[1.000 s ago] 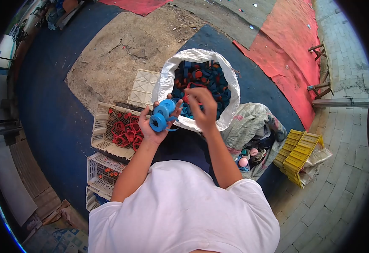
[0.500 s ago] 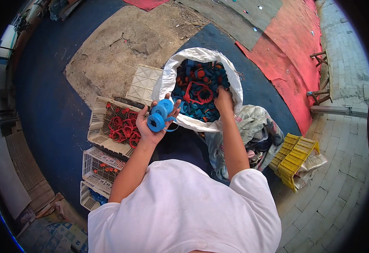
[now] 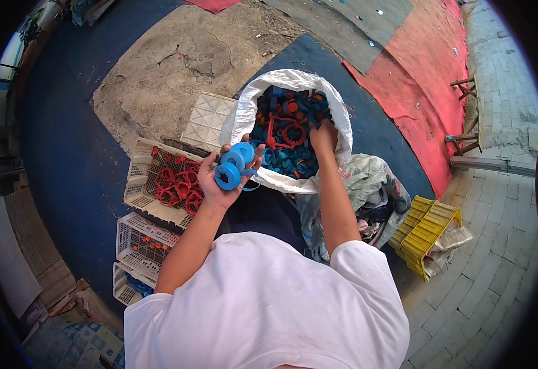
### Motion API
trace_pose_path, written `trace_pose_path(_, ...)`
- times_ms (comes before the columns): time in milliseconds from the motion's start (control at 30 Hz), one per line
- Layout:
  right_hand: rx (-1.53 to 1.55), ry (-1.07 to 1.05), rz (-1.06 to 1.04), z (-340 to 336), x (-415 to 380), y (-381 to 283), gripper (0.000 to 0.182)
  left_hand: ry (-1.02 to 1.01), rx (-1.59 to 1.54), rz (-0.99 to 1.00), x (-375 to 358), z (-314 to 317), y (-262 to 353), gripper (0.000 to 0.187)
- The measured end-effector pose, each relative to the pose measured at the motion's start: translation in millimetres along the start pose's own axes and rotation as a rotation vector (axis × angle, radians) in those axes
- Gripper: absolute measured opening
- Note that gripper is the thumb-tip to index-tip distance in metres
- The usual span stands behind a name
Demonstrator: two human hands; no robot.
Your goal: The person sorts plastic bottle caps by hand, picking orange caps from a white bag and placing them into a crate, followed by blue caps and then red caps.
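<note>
Palm up, my left hand point(image 3: 223, 184) holds several blue plastic caps point(image 3: 237, 161) with rings, fingers curled around them beside the white sack's rim. The white woven sack point(image 3: 234, 132) stands in front of me with its mouth rolled open. Inside it lies a mix of blue, dark green, red and orange plastic caps point(image 3: 281, 163). A red ring-shaped piece point(image 3: 293, 134) rests on top of the pile. My right hand point(image 3: 324, 138) reaches into the right side of the sack, among the caps. Its fingertips are hidden, so whether it holds anything does not show.
To the left stand a crate of red ring pieces point(image 3: 183, 182), a crate with orange caps point(image 3: 135, 230) and a crate with blue pieces point(image 3: 121, 284). A greenish-white bag of cloth point(image 3: 358, 178) and a yellow crate point(image 3: 426, 227) are at right.
My right hand has shifted slightly up and left within the sack. The left hand still holds the blue caps in nearly the same place.
</note>
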State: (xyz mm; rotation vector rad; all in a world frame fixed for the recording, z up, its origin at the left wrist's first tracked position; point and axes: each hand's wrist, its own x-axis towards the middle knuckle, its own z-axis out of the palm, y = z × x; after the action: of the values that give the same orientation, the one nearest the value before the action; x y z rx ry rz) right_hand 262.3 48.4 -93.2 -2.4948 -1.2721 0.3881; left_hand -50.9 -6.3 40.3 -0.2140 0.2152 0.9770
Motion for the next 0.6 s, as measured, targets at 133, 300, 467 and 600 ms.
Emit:
trace_pose_path(133,-0.176,-0.103,0.169,7,5,-5,0.068,0.032,0.021,0.027,-1,6,-1,0.029)
trace_pose_path(300,-0.148,-0.239,0.27,-6,11,-18,0.076,0.026,0.017,0.033,-4,6,-2,0.027)
trace_pose_path(467,0.063,-0.396,0.426,-25,18,-20,0.067,0.027,0.017,0.036,-4,5,0,0.027)
trace_pose_path(600,0.009,-0.38,0.297,-17,15,-10,0.075,-0.004,0.066,0.034,-4,5,1,0.028)
